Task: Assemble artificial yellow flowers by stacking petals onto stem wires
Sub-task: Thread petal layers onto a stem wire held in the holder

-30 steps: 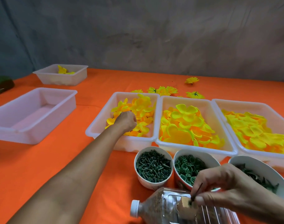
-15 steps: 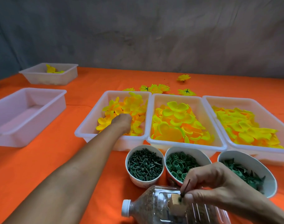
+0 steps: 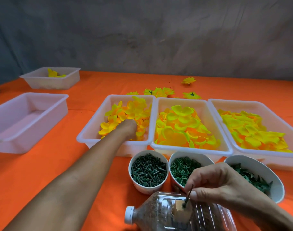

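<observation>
Overhead, grey wall; orange cloth; right hand pinches stem wire.

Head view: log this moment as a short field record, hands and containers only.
left hand: reaching into the petal tray, fingers hidden among the yellow petals
right hand: pinching a stem wire over the plastic bottle
other petal trays: middle tray, right tray, both filled
bowls: three, holding green parts
empty tray: on the left

Orange tablecloth; white trays; yellow-orange petals; dark green pins.
</observation>
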The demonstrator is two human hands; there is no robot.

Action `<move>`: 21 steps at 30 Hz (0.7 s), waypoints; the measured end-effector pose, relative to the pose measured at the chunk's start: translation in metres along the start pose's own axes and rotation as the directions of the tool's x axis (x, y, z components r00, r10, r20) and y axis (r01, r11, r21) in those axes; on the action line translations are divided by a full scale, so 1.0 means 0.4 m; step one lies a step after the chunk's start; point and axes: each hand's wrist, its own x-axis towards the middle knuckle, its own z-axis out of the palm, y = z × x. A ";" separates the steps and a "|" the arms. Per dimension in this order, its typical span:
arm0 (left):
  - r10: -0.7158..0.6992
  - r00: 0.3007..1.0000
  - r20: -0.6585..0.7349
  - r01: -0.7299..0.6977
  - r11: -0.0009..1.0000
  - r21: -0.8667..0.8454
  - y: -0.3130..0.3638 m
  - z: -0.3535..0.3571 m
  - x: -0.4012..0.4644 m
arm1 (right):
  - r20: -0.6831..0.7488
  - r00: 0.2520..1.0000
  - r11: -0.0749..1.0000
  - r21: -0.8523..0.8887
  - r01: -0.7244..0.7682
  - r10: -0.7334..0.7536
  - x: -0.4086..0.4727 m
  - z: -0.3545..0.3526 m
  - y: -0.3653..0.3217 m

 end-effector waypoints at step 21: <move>-0.105 0.970 -0.220 -0.205 0.140 -0.969 -0.004 -0.088 -0.146 | -0.362 0.932 0.996 0.068 0.059 -0.031 0.041 0.020 0.002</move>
